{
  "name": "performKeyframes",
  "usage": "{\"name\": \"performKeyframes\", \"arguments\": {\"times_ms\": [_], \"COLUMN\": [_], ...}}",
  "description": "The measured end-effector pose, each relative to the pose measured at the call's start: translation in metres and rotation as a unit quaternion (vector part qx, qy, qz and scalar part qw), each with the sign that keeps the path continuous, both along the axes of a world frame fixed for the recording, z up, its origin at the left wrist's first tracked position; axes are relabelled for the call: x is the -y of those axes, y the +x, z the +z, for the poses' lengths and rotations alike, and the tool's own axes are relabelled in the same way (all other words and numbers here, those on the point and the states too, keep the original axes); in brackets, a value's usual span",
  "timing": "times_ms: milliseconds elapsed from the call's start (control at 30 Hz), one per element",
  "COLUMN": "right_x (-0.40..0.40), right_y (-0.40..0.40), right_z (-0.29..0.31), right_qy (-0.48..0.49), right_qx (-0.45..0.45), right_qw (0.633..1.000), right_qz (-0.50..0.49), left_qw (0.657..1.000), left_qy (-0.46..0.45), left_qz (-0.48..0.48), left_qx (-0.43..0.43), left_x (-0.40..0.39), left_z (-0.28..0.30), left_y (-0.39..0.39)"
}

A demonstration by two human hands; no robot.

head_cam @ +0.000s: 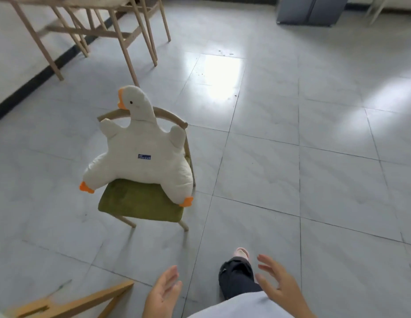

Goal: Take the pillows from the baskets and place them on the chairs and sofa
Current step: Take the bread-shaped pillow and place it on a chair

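Note:
A white goose-shaped pillow (pixel 140 154) with an orange beak and orange feet leans upright against the curved wooden back of a small chair (pixel 140 201) with a green seat cushion. Its neck rises above the backrest. My left hand (pixel 162 294) is low at the bottom centre, fingers straight and spread, holding nothing. My right hand (pixel 278 283) is beside it to the right, fingers also spread and empty. Both hands are well short of the chair. No basket is in view.
Wooden legs of a table and chairs (pixel 122 37) stand at the top left by the wall. A wooden frame (pixel 73 304) crosses the bottom left corner. A grey cabinet (pixel 310 10) stands at the top right. My leg and pink slipper (pixel 241 253) are between my hands. Grey floor tiles spread to the right.

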State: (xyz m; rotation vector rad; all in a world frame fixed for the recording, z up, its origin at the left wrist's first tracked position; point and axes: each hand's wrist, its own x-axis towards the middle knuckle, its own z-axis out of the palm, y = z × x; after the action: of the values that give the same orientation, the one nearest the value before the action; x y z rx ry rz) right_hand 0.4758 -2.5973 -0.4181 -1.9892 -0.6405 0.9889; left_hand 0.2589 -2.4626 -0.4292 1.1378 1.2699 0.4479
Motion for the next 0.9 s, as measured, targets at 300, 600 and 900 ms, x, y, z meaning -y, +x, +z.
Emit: {"name": "performKeyframes", "arguments": {"times_ms": [300, 600, 900], "right_x": [-0.146, -0.322, -0.516], "right_y": [0.214, 0.361, 0.498], "right_z": [0.034, 0.025, 0.051], "right_qy": [0.065, 0.054, 0.092], "right_qx": [0.05, -0.029, 0.002], "right_qw": [0.996, 0.99, 0.996], "right_qz": [-0.041, -0.123, 0.009], "left_qw": [0.994, 0.994, 0.999], "left_qy": [0.023, -0.057, 0.011], "left_qz": [-0.061, -0.03, -0.016], "left_qx": [0.086, 0.093, 0.043], "left_x": [-0.158, -0.34, -0.509], "left_z": [0.033, 0.009, 0.033], "left_y": [0.248, 0.412, 0.529]}}
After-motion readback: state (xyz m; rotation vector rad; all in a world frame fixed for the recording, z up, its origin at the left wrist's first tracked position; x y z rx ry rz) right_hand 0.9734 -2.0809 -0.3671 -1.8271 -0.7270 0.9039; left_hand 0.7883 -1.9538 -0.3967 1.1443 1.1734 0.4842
